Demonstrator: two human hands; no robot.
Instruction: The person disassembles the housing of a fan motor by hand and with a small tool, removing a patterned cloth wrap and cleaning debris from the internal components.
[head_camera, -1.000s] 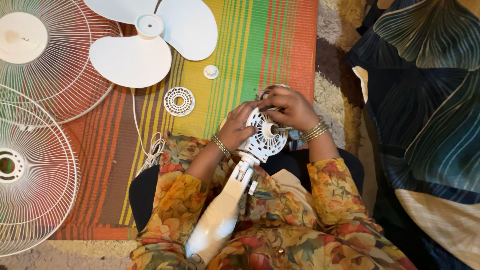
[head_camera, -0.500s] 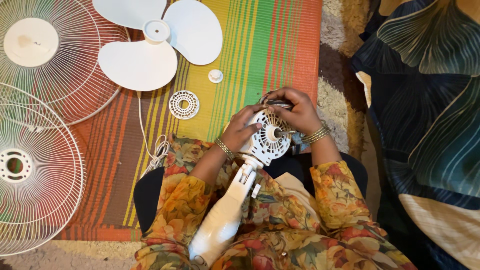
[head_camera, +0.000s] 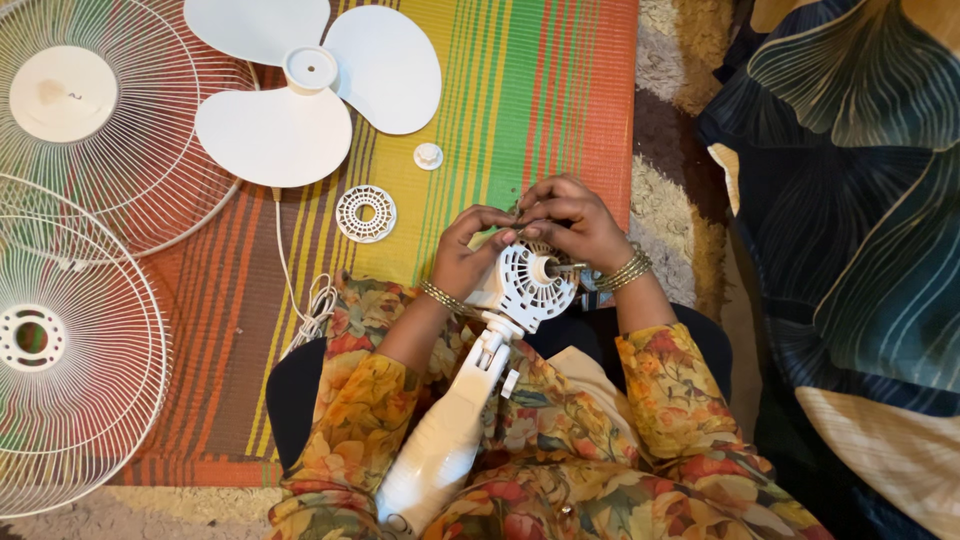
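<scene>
I see the white fan motor unit (head_camera: 528, 285) lying across the lap at the frame's lower centre, its long axis running from the stand base at the bottom centre up and right to the round vented motor head, whose shaft points toward the right. My left hand (head_camera: 468, 255) is curled around the head's upper left edge; my right hand (head_camera: 572, 222) is closed over its top, fingertips pinched together on some small part I cannot make out. Under it all lies a striped woven mat (head_camera: 540, 90) in orange, yellow and green on a shaggy rug. On the mat, upper left, sit the three-blade propeller (head_camera: 300, 95), two wire guards (head_camera: 110, 150), a round vented cap (head_camera: 365, 213) and a small white knob (head_camera: 428, 155)
</scene>
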